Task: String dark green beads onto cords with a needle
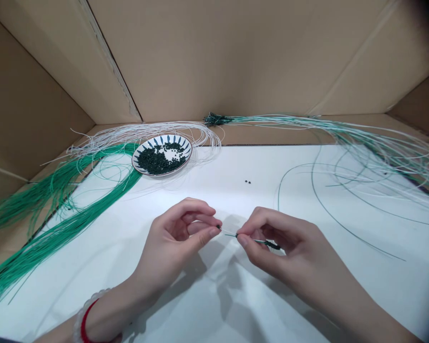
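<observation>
Your left hand point(177, 237) and right hand point(279, 239) both pinch the thin wire point(230, 234); if either grip loosens, its small dark beads point(270, 245) could slide off.

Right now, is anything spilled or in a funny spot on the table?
Yes. Two tiny dark beads lie by themselves on the white surface, away from the patterned plate. The other beads are piled in that plate, so these two look spilled.

strung beads point(270, 245), too small to count, probably green
</observation>
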The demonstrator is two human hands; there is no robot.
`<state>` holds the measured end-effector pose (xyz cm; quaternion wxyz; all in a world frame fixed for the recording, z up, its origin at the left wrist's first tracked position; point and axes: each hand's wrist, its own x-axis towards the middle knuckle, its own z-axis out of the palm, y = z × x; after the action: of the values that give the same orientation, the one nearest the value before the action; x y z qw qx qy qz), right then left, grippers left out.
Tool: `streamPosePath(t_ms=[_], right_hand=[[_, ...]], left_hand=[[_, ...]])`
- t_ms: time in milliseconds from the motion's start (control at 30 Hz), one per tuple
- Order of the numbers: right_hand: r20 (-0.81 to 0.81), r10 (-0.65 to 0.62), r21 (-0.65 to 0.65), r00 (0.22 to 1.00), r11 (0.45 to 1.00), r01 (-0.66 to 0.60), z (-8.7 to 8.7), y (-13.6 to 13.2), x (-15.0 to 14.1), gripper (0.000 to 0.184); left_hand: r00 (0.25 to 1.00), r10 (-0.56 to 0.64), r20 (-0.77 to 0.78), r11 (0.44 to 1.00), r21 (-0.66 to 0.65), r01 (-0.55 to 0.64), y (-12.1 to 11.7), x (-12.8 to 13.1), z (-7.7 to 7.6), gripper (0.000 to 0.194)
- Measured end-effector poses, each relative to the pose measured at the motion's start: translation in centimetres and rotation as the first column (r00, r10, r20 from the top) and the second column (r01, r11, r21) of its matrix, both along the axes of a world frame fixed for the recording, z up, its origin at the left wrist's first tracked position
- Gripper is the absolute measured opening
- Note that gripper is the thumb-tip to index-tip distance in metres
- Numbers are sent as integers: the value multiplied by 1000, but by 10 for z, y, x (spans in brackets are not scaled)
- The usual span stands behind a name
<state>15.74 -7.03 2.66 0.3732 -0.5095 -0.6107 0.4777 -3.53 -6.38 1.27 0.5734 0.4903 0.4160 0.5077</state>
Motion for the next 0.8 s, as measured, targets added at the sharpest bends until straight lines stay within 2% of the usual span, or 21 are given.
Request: streamPosePath(t_ms=[267, 667, 800], right_hand=[[-5, 1, -5, 1000, 1000, -1, 1, 0, 1, 13], [-29, -1, -12, 1000, 1000, 1, 1, 0, 0, 14], [-22, 11, -15, 1000, 1000, -11, 1, 0, 0, 14]], left_hand=[[991, 16, -133, 986, 166, 6, -1, 3, 4, 21], [997, 3, -76, 995, 104, 5, -2, 3, 3, 22], [995, 17, -94, 992, 123, -5, -2, 4, 3, 22]])
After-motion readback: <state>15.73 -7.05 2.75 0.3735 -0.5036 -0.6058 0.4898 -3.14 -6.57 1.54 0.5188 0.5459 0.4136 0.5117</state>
